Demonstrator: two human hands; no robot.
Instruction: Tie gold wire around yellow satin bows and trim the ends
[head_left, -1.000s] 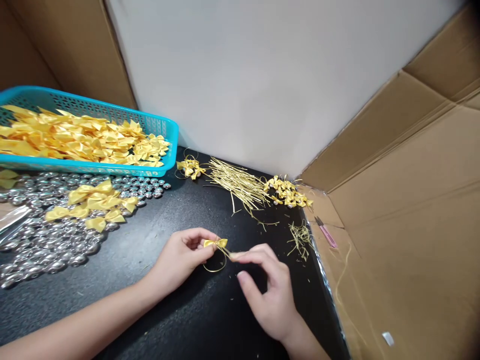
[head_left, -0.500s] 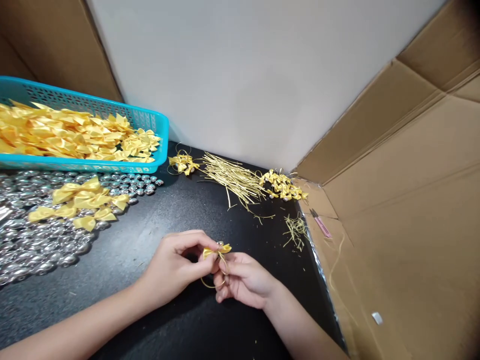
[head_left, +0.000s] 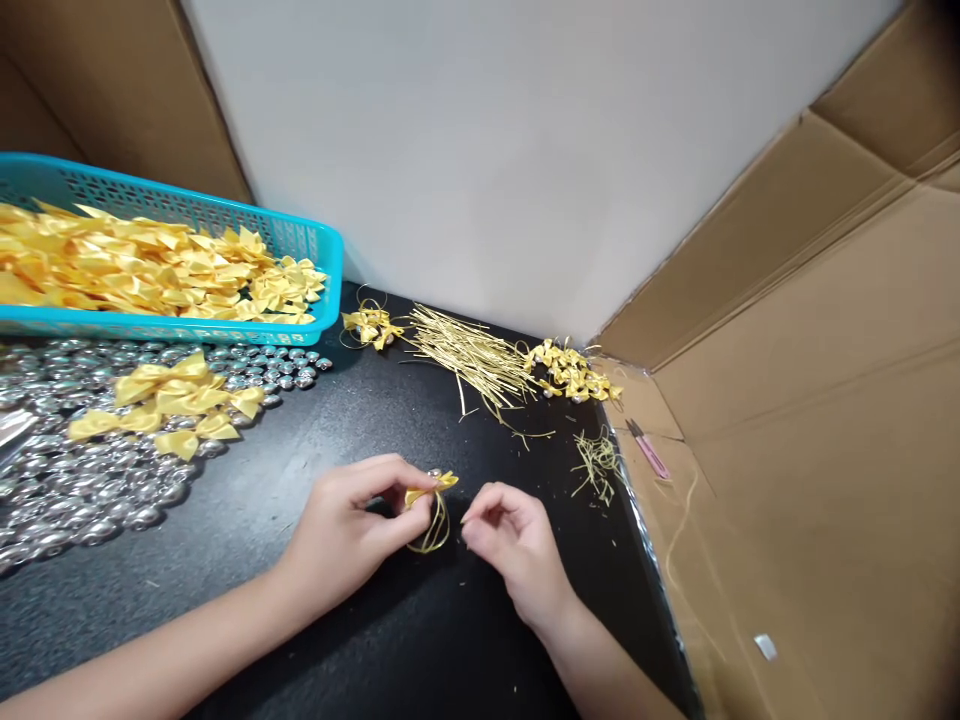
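Note:
My left hand (head_left: 349,530) pinches a small yellow ribbon bow (head_left: 429,484) with a silver bead at its top and a loop of gold cord (head_left: 433,530) hanging below it, just above the black table (head_left: 315,450). My right hand (head_left: 510,545) is a short way right of the bow, thumb and forefinger pinched together, other fingers curled. Whether it holds a cord end I cannot make out.
A blue basket (head_left: 225,328) full of yellow bows stands at the back left. Silver beads (head_left: 67,490) with several loose bows (head_left: 169,400) cover the left. Cut gold cords (head_left: 472,360), finished bows (head_left: 570,372), cord scraps (head_left: 596,462) and pink snips (head_left: 649,452) lie by the cardboard wall (head_left: 810,400).
My right hand moved in under the bow, touching my left hand, then drew back to the right. The cord loop now hangs narrower below the bow.

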